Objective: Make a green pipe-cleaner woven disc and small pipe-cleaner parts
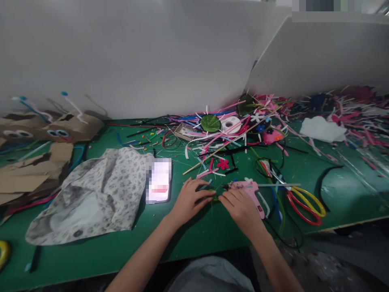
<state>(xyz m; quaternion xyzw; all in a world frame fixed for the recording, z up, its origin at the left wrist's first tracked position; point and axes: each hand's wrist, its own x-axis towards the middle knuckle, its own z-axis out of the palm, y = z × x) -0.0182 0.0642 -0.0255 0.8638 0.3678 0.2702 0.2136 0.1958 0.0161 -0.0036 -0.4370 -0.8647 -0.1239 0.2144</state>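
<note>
My left hand (pixel 194 198) is over the green table, its thumb and forefinger nearly together at a thin green piece (pixel 216 197). From the other side, the fingers of my right hand (pixel 240 205) are closed on the same piece. Its exact kind is hard to make out against the green surface. Just beyond my right hand lies a pink hot glue gun (pixel 251 187), partly covered by the fingers, with a pale glue stick (pixel 279 185) sticking out of its back. A pink-red flower (pixel 223 164) rests a little beyond my fingertips.
Scissors (pixel 305 205) with red and yellow handles lie at the right. A lit phone (pixel 159 182) and a patterned cloth (pixel 100 190) are at the left, beside cardboard shapes (pixel 75 127) with eyes. Pipe cleaners, a tape roll (pixel 231 125) and white tissue (pixel 322 129) clutter the back.
</note>
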